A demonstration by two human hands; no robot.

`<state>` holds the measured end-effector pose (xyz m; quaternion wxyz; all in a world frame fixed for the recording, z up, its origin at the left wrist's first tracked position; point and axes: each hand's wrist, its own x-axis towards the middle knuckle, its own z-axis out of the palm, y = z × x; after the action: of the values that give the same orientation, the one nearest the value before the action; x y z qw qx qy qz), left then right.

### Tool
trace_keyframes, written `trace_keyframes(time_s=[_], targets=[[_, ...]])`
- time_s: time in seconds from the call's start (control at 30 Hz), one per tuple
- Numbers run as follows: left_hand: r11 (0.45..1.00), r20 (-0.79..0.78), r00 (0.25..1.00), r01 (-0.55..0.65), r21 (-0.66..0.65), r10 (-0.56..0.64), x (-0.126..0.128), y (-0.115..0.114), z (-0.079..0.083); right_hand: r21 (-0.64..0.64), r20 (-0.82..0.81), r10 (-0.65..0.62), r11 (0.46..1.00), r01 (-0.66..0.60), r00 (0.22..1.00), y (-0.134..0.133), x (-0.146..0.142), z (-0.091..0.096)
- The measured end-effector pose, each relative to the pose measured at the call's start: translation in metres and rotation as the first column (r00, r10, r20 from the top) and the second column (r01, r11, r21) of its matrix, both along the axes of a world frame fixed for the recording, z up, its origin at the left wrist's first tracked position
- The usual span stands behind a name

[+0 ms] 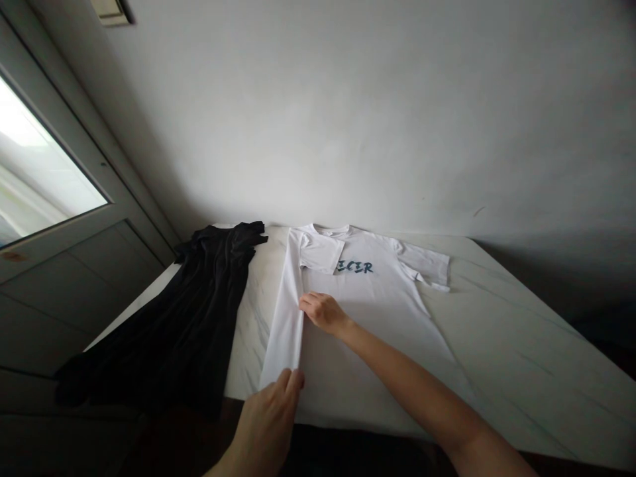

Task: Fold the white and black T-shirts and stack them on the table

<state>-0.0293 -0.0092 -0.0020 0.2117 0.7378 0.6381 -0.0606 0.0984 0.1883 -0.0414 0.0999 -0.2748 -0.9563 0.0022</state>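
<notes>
A white T-shirt [382,324] with dark lettering across its chest lies face up, its collar toward the wall. Its left side is folded inward in a long strip, and that sleeve lies over part of the lettering. The right sleeve is spread outward. My left hand [271,411] is closed on the folded strip near the hem, at the table's front edge. Further up the same folded edge, my right hand [322,313] pinches the cloth below the folded sleeve. Fingertips of both hands are partly hidden.
A black garment [183,318] lies left of the T-shirt and hangs over the table's front edge. The marble-patterned table [517,344] stands against a pale wall [338,119]. A door [74,265] with a glass pane is at the left.
</notes>
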Motion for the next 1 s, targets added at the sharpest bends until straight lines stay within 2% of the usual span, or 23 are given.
trace_keyframes(time_s=[0.13, 0.27, 0.37, 0.4, 0.47, 0.53, 0.6, 0.67, 0.73, 0.8, 0.87, 0.93, 1.0], targets=[[0.991, 0.043, 0.995, 0.098, -0.086, -0.095, 0.009, -0.006, -0.008, -0.001, 0.046, 0.003, 1.000, -0.003, 0.999, -0.005, -0.002, -0.004], [0.962, 0.292, 0.943, 0.216, -0.166, -0.161, -0.004, -0.010, 0.005, -0.058, 0.029, -0.033, 0.998, 0.035, 0.999, -0.006, -0.004, -0.004], [0.942, 0.443, 0.872, 0.300, -0.149, -0.208, -0.029, 0.005, 0.024, -0.121, -0.048, -0.246, 0.964, 0.239, 0.968, 0.011, 0.000, 0.002], [0.951, 0.439, 0.869, 0.295, -0.090, -0.228, -0.038, 0.018, 0.028, -0.125, -0.058, -0.347, 0.933, 0.338, 0.936, 0.021, 0.001, 0.006], [0.961, 0.364, 0.890, 0.250, 0.114, -0.275, -0.058, 0.059, 0.033, -0.091, -0.041, -0.506, 0.861, 0.501, 0.861, 0.043, 0.005, 0.012], [0.923, 0.250, 0.924, 0.202, 0.328, -0.291, -0.075, 0.116, 0.031, -0.026, 0.003, -0.553, 0.833, 0.553, 0.833, 0.065, 0.007, 0.017], [0.874, 0.108, 0.963, 0.175, 0.453, -0.249, -0.088, 0.177, 0.021, 0.036, 0.044, -0.536, 0.844, 0.535, 0.843, 0.080, 0.006, 0.020], [0.870, -0.012, 0.978, 0.191, 0.455, -0.209, -0.097, 0.231, 0.006, 0.071, 0.072, -0.510, 0.860, 0.506, 0.857, 0.088, 0.004, 0.020], [0.895, -0.089, 0.968, 0.251, 0.369, -0.234, -0.104, 0.268, -0.012, 0.084, 0.092, -0.494, 0.869, 0.487, 0.865, 0.091, 0.004, 0.020], [0.908, -0.125, 0.946, 0.323, 0.266, -0.300, -0.110, 0.287, -0.031, 0.089, 0.094, -0.491, 0.870, 0.484, 0.866, 0.093, 0.006, 0.019], [0.904, -0.129, 0.923, 0.383, 0.193, -0.363, -0.116, 0.292, -0.046, 0.102, 0.081, -0.498, 0.866, 0.490, 0.863, 0.096, 0.011, 0.018], [0.896, -0.119, 0.907, 0.418, 0.149, -0.404, -0.121, 0.291, -0.055, 0.098, 0.079, -0.500, 0.865, 0.492, 0.862, 0.100, 0.017, 0.017], [0.897, -0.114, 0.903, 0.426, 0.122, -0.413, -0.124, 0.289, -0.057, 0.073, 0.089, -0.486, 0.874, 0.481, 0.869, 0.104, 0.021, 0.015]])
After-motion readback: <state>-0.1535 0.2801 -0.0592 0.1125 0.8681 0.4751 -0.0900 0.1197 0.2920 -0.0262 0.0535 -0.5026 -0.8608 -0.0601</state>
